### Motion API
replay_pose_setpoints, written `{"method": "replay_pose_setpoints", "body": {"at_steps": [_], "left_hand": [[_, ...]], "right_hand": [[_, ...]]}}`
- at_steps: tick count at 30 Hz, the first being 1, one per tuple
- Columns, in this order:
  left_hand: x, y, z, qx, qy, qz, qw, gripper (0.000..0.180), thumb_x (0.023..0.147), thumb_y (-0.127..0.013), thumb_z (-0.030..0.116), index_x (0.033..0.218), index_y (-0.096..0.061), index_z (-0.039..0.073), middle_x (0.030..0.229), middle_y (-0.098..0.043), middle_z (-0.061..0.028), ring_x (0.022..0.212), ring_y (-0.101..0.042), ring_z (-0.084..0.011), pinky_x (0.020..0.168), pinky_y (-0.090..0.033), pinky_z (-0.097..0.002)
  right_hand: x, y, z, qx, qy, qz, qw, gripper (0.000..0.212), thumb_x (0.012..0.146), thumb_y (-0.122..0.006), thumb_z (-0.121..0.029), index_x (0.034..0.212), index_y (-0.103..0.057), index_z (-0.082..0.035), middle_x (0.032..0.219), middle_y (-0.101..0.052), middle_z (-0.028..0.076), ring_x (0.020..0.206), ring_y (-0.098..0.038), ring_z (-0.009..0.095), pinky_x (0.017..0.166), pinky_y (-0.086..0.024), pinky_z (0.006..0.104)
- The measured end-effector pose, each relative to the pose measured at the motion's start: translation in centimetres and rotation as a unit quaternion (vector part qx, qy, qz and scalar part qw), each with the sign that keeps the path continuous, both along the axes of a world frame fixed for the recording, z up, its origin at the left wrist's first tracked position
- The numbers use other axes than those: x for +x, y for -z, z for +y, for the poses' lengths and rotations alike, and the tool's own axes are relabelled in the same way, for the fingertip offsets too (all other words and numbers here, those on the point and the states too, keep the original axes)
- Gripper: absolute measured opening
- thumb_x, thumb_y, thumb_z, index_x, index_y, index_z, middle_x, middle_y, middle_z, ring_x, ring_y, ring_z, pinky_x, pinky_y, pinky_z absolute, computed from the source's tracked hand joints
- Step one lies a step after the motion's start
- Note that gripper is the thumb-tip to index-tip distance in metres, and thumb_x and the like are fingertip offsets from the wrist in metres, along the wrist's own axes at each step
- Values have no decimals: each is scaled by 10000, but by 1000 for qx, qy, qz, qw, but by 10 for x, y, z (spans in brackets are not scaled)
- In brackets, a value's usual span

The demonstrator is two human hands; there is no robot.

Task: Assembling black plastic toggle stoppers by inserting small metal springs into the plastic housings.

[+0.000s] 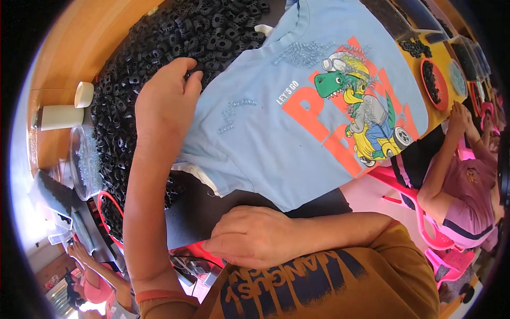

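Beside the black pieces (212, 34), a clear dish (75, 181) holds pale bits (88, 159).

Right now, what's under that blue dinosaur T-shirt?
Black plastic clip pieces meet its left edge; black work surface shows along its lower edge. The T-shirt hides the rest.

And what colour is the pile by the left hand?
The pile is black, best in the head view.

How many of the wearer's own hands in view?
2: left hand over the black pieces, right hand nearer the body than the blue shirt. Some fingers hidden.
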State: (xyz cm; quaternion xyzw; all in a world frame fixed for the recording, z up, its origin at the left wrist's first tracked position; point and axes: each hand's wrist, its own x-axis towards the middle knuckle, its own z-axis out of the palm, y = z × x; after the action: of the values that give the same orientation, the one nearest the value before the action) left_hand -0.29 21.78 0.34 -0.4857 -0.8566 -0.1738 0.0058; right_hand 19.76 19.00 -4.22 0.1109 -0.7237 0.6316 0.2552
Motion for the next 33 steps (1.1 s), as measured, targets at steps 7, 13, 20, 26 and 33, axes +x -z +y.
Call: {"method": "replay_pose_setpoints", "body": {"at_steps": [7,13,20,26,33], "left_hand": [[-12,-4,-5,-13,28,59,998,216,856,-595,191,1002,-645,40,865,-668,-109,761,-638,-246,674,-483,-325],[40,-41,-57,139,-67,-484,862,171,843,-632,109,964,-651,-11,817,-620,36,672,-480,-9,572,-360,-150],[87,-49,-87,134,-24,-517,845,126,840,-616,15,946,-642,-49,858,-639,-44,783,-556,-74,708,-434,-200],[89,-38,-85,129,-4,-461,878,131,854,-598,-1,979,-619,-34,836,-607,-19,749,-519,-48,685,-407,-178],[79,-34,-71,169,-44,-547,818,181,916,-573,142,1026,-593,0,717,-471,94,596,-345,22,521,-222,-145]], "right_hand": [[-2,-2,-3,-1,-8,5,1000,168,789,-588,-142,909,-554,-29,843,-545,123,841,-554,321,739,-452,416],[14,-20,17,-212,135,57,966,266,763,-623,101,1023,-654,53,766,-631,120,639,-611,222,554,-450,309],[11,-24,35,-282,139,-62,947,397,854,-620,3,1234,-510,40,1082,-591,100,944,-573,147,851,-443,266],[13,-19,50,-187,145,-101,966,325,861,-631,-17,1179,-571,23,1014,-617,87,847,-576,111,758,-448,244],[12,-14,55,-188,166,-65,966,245,829,-664,-16,1070,-622,5,868,-610,66,749,-565,127,648,-434,251]]}}
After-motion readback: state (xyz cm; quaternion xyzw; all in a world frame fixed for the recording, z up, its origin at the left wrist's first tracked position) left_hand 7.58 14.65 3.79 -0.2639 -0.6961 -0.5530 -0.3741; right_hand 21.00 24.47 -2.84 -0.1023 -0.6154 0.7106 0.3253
